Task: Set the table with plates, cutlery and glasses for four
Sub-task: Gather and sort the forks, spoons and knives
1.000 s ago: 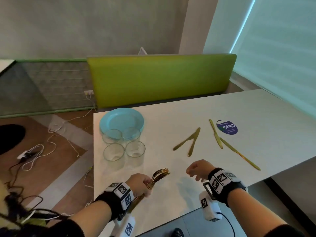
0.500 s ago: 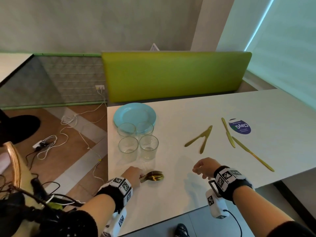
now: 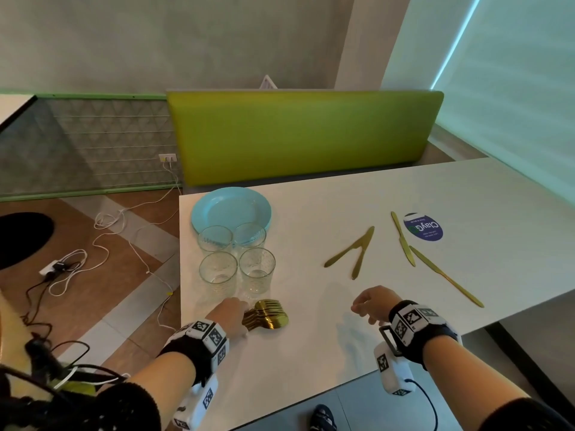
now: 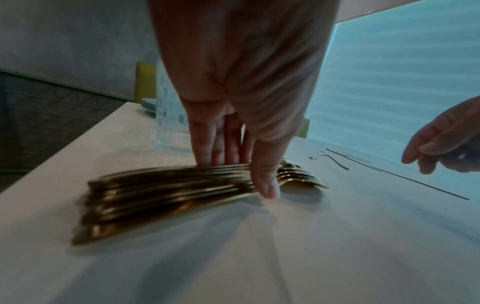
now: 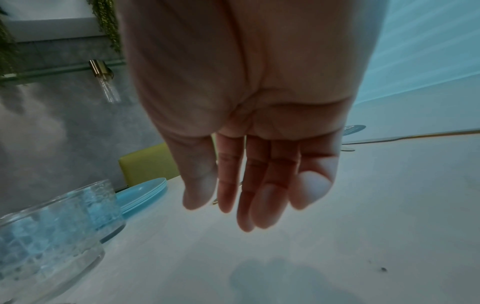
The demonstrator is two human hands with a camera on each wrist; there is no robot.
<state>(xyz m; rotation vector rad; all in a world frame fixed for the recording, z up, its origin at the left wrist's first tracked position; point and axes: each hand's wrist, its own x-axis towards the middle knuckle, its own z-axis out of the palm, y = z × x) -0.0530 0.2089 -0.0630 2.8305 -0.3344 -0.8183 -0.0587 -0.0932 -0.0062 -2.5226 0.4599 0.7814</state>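
Observation:
A bundle of gold forks and spoons (image 3: 269, 315) lies on the white table (image 3: 311, 353) just in front of the glasses. My left hand (image 3: 231, 312) pinches its handles between thumb and fingers (image 4: 207, 156), as the left wrist view shows on the bundle (image 4: 161, 195). Several clear glasses (image 3: 218, 270) stand in a block by a stack of light blue plates (image 3: 231, 209) at the table's left end. Several gold knives (image 3: 351, 251) lie loose at mid-table. My right hand (image 3: 370, 303) hovers over the table with relaxed fingers (image 5: 259, 205), holding nothing.
A green bench back (image 3: 298, 135) runs behind the table. A round blue sticker (image 3: 423, 227) sits beside the knives. White and black cables (image 3: 102, 231) trail on the floor left of the table. The table's front edge is close to my wrists.
My left hand has brought the cutlery bundle down from a raised tilt to lie flat on the table near the glasses. The right hand has stayed hovering in about the same place.

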